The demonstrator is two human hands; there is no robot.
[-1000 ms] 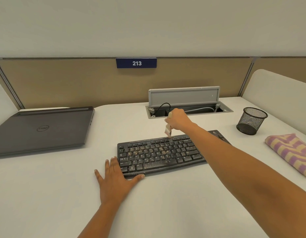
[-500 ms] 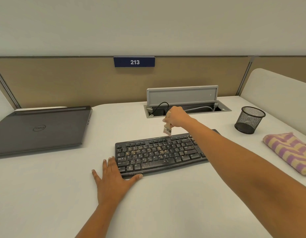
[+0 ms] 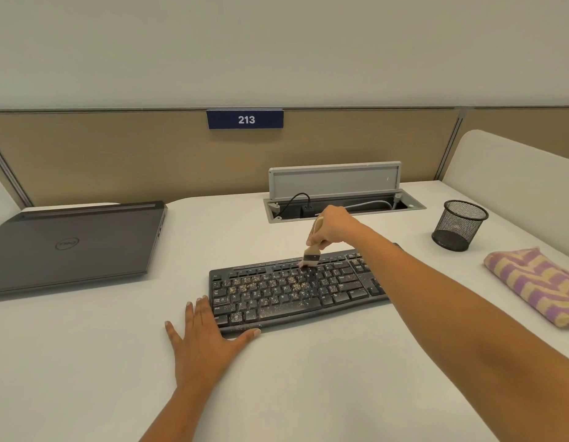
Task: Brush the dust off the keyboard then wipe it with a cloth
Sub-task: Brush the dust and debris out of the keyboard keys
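A white desk (image 3: pixel 308 393) fills a cubicle closed at the back by a tan fabric partition (image 3: pixel 117 161), which carries a dark blue plate with the white number 213 (image 3: pixel 245 119). The black, flat computer keyboard (image 3: pixel 295 290) lies near the middle of the desk, its keys speckled with pale dust, thickest across the central rows. The right hand (image 3: pixel 332 228) reaches over the far edge of the keyboard with its fingers curled round the light wooden handle of a small paintbrush with a dark ferrule (image 3: pixel 311 255); the bristles touch the upper key rows. The left hand (image 3: pixel 203 342) lies flat on the desk with fingers spread and straight, its fingertips at the keyboard's near left corner and its thumb stretched along the front edge. A folded cloth with purple and yellow stripes (image 3: pixel 538 285) rests at the right of the desk, well apart from the keyboard. Behind it stands a black wire-mesh cup (image 3: pixel 460 224). A closed dark grey laptop (image 3: pixel 72 247) sits at the left. Beyond the keyboard a grey cable hatch (image 3: pixel 335 180) is propped open, with a black cable (image 3: pixel 292 199) looping out of it.
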